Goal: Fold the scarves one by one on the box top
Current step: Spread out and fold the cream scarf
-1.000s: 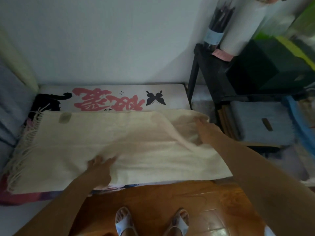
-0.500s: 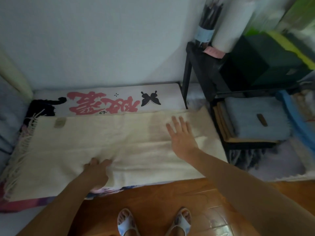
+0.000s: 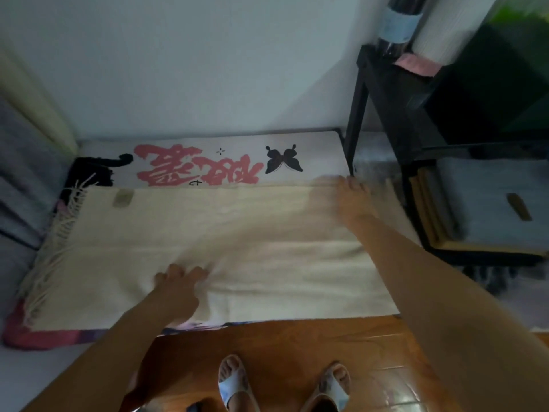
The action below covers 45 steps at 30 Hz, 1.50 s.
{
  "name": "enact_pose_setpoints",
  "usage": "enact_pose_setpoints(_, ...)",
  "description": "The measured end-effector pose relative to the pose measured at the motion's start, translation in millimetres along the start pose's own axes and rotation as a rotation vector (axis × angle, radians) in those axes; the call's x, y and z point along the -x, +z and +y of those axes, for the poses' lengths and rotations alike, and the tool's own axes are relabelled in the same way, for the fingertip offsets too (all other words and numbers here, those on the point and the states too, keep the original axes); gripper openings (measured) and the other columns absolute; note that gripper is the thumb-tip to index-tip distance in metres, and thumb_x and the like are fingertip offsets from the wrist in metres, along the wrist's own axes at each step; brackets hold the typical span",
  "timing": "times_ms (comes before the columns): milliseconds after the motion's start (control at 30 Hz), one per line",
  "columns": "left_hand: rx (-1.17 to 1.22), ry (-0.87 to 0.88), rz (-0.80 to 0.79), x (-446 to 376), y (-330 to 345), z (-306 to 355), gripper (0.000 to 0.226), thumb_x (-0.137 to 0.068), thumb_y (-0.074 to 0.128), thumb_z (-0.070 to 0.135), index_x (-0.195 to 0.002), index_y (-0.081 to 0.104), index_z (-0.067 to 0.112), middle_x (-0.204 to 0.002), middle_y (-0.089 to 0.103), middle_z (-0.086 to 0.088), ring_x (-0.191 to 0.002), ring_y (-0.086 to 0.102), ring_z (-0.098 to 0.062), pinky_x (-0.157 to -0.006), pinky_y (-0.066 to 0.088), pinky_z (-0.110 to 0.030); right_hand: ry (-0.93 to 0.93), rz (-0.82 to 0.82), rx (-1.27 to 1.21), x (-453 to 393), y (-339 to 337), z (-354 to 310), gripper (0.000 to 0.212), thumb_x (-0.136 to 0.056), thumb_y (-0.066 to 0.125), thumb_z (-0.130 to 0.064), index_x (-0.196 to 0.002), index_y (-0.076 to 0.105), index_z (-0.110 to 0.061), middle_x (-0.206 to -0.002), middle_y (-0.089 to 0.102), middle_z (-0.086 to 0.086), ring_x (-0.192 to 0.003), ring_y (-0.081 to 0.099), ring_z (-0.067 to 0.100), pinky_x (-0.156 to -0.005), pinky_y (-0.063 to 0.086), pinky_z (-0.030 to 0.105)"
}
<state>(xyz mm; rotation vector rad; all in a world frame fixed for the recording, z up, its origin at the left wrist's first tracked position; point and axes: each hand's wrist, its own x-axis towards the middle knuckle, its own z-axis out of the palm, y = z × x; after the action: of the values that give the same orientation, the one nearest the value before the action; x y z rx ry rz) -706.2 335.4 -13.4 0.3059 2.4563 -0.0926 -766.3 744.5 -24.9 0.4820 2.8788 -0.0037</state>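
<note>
Lying spread flat across the box top, the cream scarf covers most of its printed surface, leaving a far strip bare where red characters and a black butterfly show. The scarf's fringed end hangs toward the left edge, and a small label sits near its far left corner.

The left hand rests on the scarf's near half, fingers bent with the tips pressing into the cloth, which puckers slightly around them; it does not appear to have the fabric pinched. The right hand reaches to the scarf's far right corner, near the box top's edge. That hand is motion-blurred, so I cannot tell whether its grip has closed on the cloth or lies flat on it.

Just right of the box top stands a black shelf, with a folded grey item on a lower level. Below, on the wooden floor, two feet in pale sandals point toward the box.
</note>
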Motion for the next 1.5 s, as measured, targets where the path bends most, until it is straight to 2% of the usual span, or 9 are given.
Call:
enact_pose_setpoints(267,0.070,-0.078,0.022,-2,-8,5,0.039,-0.096,0.045,0.022,-0.132,0.043,0.037,-0.116,0.038,-0.003,-0.104,0.049,-0.025,-0.090,0.044,-0.036,0.013,0.057,0.170,-11,-15,7,0.043,-0.092,0.048,-0.014,-0.136,0.050,-0.011,-0.137,0.051,0.014,-0.129,0.040,0.037,-0.107,0.034,0.045)
enact_pose_setpoints(467,0.248,0.043,0.518,-84,-95,-15,0.036,-0.102,0.047,0.023,-0.136,0.057,0.017,-0.131,0.059,-0.009,-0.120,0.056,-0.030,-0.098,0.048,-0.039,-0.231,0.061,0.022,-14,-8,-29,0.039,-0.090,0.055,-0.022,-0.128,0.055,-0.017,-0.122,0.059,0.008,-0.115,0.050,0.030,-0.106,0.034,0.041)
enact_pose_setpoints(533,0.239,0.128,0.487,-119,-112,-19,0.038,-0.103,0.049,0.024,-0.140,0.056,0.018,-0.138,0.058,-0.010,-0.127,0.053,-0.030,-0.107,0.044,-0.040,-0.216,0.109,0.018,-20,-4,-32,0.025,-0.095,0.049,-0.017,-0.118,0.057,-0.014,-0.111,0.062,0.008,-0.105,0.054,0.028,-0.097,0.039,0.039)
enact_pose_setpoints(633,0.143,0.206,0.460,-152,-115,-22,0.029,-0.102,0.051,0.030,-0.128,0.062,0.022,-0.114,0.063,-0.001,-0.105,0.058,-0.025,-0.092,0.049,-0.037,-0.130,0.236,-0.069,-26,-7,-34,0.019,-0.097,0.045,-0.009,-0.110,0.058,-0.011,-0.097,0.066,0.011,-0.091,0.059,0.030,-0.082,0.045,0.039)
enact_pose_setpoints(933,0.139,0.225,0.590,-171,-115,-35,0.004,-0.099,0.060,0.026,-0.096,0.062,0.025,-0.099,0.059,0.003,-0.100,0.054,-0.025,-0.094,0.039,-0.042,-0.087,0.157,-0.023,-36,11,-37,0.029,-0.104,0.040,-0.025,-0.125,0.053,-0.009,-0.119,0.059,0.012,-0.113,0.047,0.034,-0.092,0.037,0.045)
enact_pose_setpoints(1033,0.234,0.187,0.695,-175,-125,-36,0.017,-0.099,0.058,0.020,-0.083,0.054,0.025,-0.092,0.056,0.002,-0.090,0.054,-0.026,-0.087,0.044,-0.043,-0.080,0.147,-0.047,-38,13,-36,0.027,-0.105,0.037,-0.020,-0.123,0.053,-0.008,-0.119,0.059,0.012,-0.112,0.047,0.033,-0.093,0.038,0.045)
enact_pose_setpoints(1267,0.103,0.125,0.668,-193,-107,-28,0.002,-0.097,0.059,0.020,-0.098,0.061,0.020,-0.099,0.063,-0.003,-0.098,0.057,-0.030,-0.080,0.040,-0.037,-0.076,0.134,-0.013,-44,7,-36,0.026,-0.105,0.038,-0.023,-0.121,0.052,-0.009,-0.115,0.062,0.010,-0.110,0.050,0.030,-0.093,0.040,0.042)
enact_pose_setpoints(1400,0.113,0.142,0.705,-173,-96,-46,0.033,-0.099,0.055,0.027,-0.131,0.057,0.019,-0.123,0.062,-0.007,-0.116,0.053,-0.032,-0.104,0.039,-0.046,0.063,0.228,0.106,-25,0,-59,0.041,-0.086,0.052,-0.007,-0.126,0.049,-0.008,-0.123,0.053,0.018,-0.117,0.044,0.039,-0.110,0.031,0.052)
enact_pose_setpoints(1500,0.073,0.028,0.698,-149,-86,-100,0.038,-0.099,0.050,0.027,-0.135,0.054,0.017,-0.125,0.060,-0.011,-0.117,0.052,-0.033,-0.104,0.038,-0.047,-0.221,0.352,-0.119,11,4,-130,0.045,-0.084,0.052,-0.011,-0.129,0.054,-0.008,-0.133,0.050,0.021,-0.124,0.043,0.042,-0.112,0.033,0.055)
